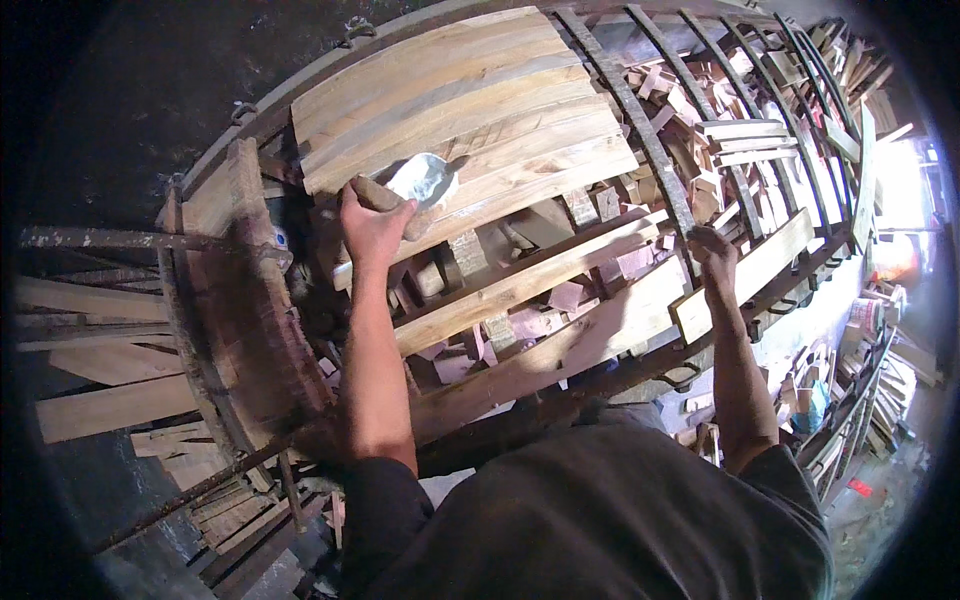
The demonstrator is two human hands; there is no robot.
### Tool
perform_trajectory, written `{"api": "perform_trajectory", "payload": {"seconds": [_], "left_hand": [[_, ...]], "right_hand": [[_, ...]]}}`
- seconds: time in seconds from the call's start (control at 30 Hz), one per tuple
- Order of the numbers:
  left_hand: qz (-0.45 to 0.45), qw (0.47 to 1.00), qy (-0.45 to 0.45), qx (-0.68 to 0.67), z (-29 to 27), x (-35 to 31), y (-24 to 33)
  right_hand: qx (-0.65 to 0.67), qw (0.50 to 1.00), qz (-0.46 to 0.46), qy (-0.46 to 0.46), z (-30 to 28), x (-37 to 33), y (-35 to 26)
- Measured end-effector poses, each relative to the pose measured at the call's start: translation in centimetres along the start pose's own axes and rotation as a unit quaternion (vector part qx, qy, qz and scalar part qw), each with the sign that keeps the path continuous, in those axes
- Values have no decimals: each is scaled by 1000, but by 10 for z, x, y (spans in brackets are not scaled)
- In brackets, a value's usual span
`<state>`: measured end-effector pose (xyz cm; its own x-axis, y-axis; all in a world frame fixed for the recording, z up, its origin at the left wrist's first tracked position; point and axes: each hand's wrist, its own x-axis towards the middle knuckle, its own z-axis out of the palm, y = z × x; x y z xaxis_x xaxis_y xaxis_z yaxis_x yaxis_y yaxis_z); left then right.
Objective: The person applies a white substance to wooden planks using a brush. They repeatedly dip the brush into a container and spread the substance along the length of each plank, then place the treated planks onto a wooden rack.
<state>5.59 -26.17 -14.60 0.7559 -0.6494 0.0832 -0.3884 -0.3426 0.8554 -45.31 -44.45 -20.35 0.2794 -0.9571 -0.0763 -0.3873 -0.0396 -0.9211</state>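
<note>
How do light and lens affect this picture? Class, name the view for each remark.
Head view: glare burns out part of the right side; head view: the left hand looks brightly lit, the right hand shadowed; head view: the pale round thing by the left hand is nearly washed out; head view: the upper frame rail bows, and the corners are black.

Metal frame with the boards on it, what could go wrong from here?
If the left hand loses the brown piece, it might drop through the gaps between the metal bars into the wood scraps. The short board by the right hand shows no visible fastening, so a bump could shift it. Bare skin near rough-looking wood might also pick up splinters.
</note>
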Motion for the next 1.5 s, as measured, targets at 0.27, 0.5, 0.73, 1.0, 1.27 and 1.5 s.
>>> {"api": "perform_trajectory", "payload": {"seconds": [0.27,0.5,0.73,1.0,1.27,1.5], "left_hand": [[107,990,81,-37,-21,-153,82],[132,974,171,71,-24,-281,121],[78,975,190,88,-6,-360,136],[71,963,235,114,1,-405,133],[85,970,196,112,-14,-399,111],[119,977,170,52,-50,-390,58]], "right_hand": [[-135,949,-227,-175,108,-38,-157],[-160,866,-395,-260,138,-89,-186],[-159,762,-509,-367,134,-143,-154],[-231,741,-477,-412,104,-171,-169],[-256,732,-465,-428,122,-174,-158],[-61,902,-30,-426,151,-172,-172]]}}
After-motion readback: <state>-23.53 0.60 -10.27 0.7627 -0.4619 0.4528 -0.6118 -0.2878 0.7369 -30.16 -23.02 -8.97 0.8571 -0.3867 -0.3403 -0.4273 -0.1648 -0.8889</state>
